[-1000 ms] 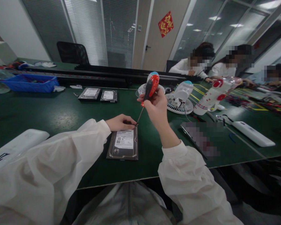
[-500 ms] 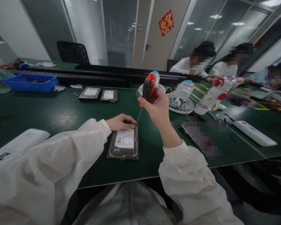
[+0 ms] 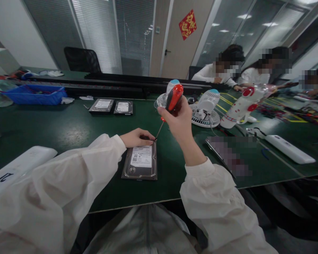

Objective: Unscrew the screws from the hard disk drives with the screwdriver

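Note:
A hard drive with a white label lies flat on the green table in front of me. My left hand rests across its far end, fingers closed against it near the far right corner. In my right hand is a red and black screwdriver, gripped by the handle and leaning to the right. Its thin shaft slants down to that far right corner, beside my left fingertips. Whether a screw sits under the tip is too small to tell.
Two more hard drives lie farther back, left of a blue bin's right side. White fans, a bottle, a phone and white power strips surround me. Other people sit at the right.
The screwdriver handle has tipped and turned to the right in my right hand, with its tip staying at the drive's corner. My left hand has kept its place.

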A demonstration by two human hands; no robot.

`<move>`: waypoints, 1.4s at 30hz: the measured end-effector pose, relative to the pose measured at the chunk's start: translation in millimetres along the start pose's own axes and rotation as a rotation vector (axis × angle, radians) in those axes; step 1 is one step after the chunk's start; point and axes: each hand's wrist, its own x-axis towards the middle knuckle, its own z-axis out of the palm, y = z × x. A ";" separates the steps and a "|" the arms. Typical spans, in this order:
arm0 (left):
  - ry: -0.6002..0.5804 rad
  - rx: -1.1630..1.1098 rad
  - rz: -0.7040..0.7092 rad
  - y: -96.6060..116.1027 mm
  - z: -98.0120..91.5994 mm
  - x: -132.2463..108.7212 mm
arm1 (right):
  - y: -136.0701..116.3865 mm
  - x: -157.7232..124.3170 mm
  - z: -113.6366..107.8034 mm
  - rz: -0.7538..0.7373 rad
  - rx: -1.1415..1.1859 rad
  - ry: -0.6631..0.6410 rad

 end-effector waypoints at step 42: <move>-0.003 -0.028 0.001 -0.2 -1.2 0.2 | -5.1 7.5 -10.8 0.049 0.062 -0.058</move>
